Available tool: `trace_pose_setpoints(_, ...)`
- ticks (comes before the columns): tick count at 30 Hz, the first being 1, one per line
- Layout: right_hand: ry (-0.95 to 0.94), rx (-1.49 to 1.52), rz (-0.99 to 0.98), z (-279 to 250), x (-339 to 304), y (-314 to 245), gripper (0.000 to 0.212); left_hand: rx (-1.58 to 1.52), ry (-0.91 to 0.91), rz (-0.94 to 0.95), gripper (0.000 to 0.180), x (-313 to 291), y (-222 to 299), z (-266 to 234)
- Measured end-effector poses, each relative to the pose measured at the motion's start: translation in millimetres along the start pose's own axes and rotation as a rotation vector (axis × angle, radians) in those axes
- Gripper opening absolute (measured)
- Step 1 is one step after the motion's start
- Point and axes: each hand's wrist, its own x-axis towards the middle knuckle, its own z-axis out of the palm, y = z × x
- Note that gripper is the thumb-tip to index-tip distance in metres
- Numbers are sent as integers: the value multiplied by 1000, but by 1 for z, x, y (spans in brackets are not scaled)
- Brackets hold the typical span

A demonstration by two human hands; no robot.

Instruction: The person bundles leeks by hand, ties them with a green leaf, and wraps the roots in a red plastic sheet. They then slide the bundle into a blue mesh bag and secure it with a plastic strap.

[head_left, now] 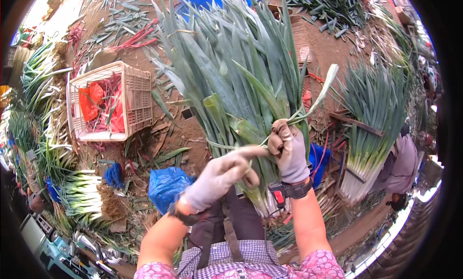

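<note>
Right grip (291, 156) pinches a leaf tie (330, 80) at the leek bundle (224, 71), before the legs (247, 218); left grip (219, 177) blurred, closure cannot be told; uneven pull could snap the tie

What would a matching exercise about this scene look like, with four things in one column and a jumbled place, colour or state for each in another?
Things:
1. Slatted plastic crate
2. Large leek bundle
3. Crumpled plastic bag
4. Right hand

Descriptions:
A. Blue, on the littered ground
B. Gloved, with fingers curled
C. Pale, with red plastic inside
D. Green at the leaves, whitish at the stalk ends

Pairs: 1-C, 2-D, 3-A, 4-B
</note>
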Motion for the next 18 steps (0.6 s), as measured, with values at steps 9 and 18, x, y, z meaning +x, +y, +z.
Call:
trace_pose_setpoints(9, -149, -1100, -188, -19, 12, -12, 10, 1243, -17, 201, 14, 20, -5, -58)
trace_pose_setpoints(18, -138, -1346, -615, -38, 53, 12, 13, 1389, 211, 295, 14, 57, -50, -123)
